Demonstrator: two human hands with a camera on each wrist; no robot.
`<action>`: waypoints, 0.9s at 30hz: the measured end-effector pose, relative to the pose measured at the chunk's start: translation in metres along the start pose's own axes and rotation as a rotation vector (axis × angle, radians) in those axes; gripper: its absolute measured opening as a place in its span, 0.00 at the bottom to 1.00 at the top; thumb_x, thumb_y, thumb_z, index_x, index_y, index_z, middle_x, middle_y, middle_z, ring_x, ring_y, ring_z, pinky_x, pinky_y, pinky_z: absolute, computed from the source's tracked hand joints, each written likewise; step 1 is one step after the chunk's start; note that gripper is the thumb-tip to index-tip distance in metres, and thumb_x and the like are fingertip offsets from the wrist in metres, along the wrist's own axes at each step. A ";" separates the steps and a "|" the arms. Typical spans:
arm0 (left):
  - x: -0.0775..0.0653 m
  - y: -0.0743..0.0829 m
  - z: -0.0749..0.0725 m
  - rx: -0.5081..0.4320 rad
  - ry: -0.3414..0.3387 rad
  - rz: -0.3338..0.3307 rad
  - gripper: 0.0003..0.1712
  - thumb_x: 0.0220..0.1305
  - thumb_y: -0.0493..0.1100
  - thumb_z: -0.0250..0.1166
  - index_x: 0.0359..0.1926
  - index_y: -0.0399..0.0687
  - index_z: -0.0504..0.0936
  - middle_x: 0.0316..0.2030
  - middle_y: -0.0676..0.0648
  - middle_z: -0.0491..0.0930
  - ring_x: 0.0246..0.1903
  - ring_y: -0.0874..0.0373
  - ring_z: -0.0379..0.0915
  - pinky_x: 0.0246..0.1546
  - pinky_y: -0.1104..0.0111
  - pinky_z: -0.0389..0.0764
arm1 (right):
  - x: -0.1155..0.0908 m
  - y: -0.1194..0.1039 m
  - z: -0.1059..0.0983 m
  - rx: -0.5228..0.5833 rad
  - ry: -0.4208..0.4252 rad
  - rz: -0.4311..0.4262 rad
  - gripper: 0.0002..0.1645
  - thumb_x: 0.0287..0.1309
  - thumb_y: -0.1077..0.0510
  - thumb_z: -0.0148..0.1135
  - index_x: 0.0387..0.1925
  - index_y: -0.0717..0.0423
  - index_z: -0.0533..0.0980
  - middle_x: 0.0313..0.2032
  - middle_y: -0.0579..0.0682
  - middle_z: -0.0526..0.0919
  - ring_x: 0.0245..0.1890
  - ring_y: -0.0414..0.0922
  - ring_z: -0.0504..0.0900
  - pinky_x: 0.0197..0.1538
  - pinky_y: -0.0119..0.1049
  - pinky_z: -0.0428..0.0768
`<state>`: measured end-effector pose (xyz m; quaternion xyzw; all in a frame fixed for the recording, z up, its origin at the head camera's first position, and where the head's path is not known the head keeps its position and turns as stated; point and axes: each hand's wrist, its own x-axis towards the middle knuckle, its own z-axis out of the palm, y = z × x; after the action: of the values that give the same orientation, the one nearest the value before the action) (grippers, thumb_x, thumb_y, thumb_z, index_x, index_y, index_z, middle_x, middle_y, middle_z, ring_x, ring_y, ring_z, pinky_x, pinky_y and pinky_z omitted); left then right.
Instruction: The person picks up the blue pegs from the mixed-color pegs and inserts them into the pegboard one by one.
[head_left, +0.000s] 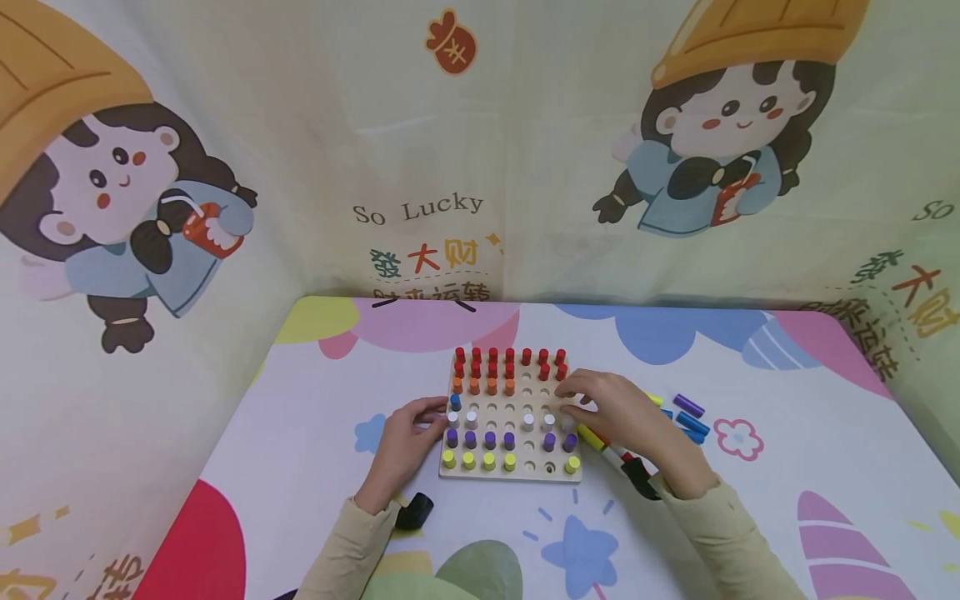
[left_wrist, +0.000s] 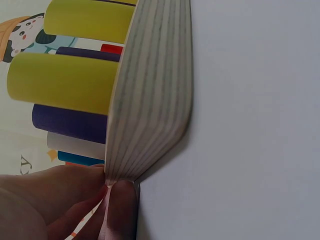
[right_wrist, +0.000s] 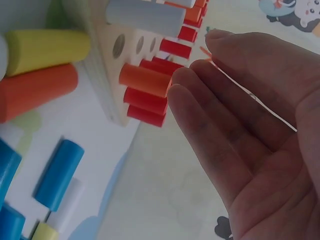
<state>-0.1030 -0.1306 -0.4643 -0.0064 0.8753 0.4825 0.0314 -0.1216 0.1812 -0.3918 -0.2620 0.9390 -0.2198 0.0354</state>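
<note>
A wooden pegboard [head_left: 517, 477] lies on the table with rows of red, orange, white, purple and yellow pegs. A lone blue peg [head_left: 455, 402] stands at its left edge. My left hand [head_left: 405, 437] pinches the board's left side; in the left wrist view its thumb [left_wrist: 122, 207] lies against the board's edge [left_wrist: 150, 90]. Over the board's right side is my right hand [head_left: 618, 408]. In the right wrist view its loosely bent fingers are at the end of an orange peg [right_wrist: 145, 80] standing in the board, with the thumb apart from it.
Loose blue pegs [head_left: 692, 423] and a purple peg [head_left: 688, 406] lie right of the board. A loose yellow peg [head_left: 591, 437] lies by its right edge, with an orange peg [right_wrist: 37, 92] beside it. A patterned cloth wall [head_left: 540, 267] stands behind the table.
</note>
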 end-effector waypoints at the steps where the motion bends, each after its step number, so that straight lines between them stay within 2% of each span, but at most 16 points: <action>1: 0.000 0.000 0.000 0.001 0.000 0.001 0.19 0.66 0.43 0.67 0.57 0.49 0.82 0.50 0.50 0.83 0.43 0.59 0.80 0.41 0.70 0.82 | -0.001 0.001 0.000 0.005 0.005 0.000 0.15 0.54 0.57 0.74 0.45 0.52 0.84 0.41 0.45 0.86 0.42 0.44 0.85 0.47 0.41 0.85; 8: 0.000 0.001 0.000 0.003 0.000 0.000 0.19 0.66 0.42 0.67 0.57 0.48 0.82 0.50 0.49 0.83 0.44 0.57 0.80 0.43 0.66 0.84 | -0.008 0.011 0.000 0.024 0.012 0.028 0.16 0.55 0.57 0.74 0.46 0.52 0.84 0.42 0.47 0.86 0.42 0.44 0.84 0.46 0.42 0.85; 15: 0.001 0.001 0.000 -0.002 -0.002 0.000 0.19 0.66 0.42 0.67 0.57 0.48 0.82 0.50 0.49 0.84 0.44 0.58 0.81 0.42 0.67 0.83 | -0.014 0.020 -0.002 0.033 0.018 0.034 0.16 0.54 0.61 0.73 0.46 0.56 0.84 0.42 0.49 0.86 0.40 0.47 0.85 0.45 0.45 0.85; 27: 0.001 0.001 -0.001 0.002 -0.001 0.005 0.18 0.66 0.42 0.67 0.57 0.48 0.82 0.51 0.48 0.83 0.45 0.57 0.81 0.43 0.66 0.83 | -0.011 0.033 -0.002 0.037 -0.002 0.080 0.15 0.56 0.63 0.71 0.46 0.58 0.83 0.43 0.52 0.86 0.42 0.50 0.85 0.47 0.48 0.84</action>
<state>-0.1045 -0.1305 -0.4631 -0.0038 0.8759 0.4815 0.0307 -0.1279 0.2133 -0.4053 -0.2238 0.9445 -0.2351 0.0499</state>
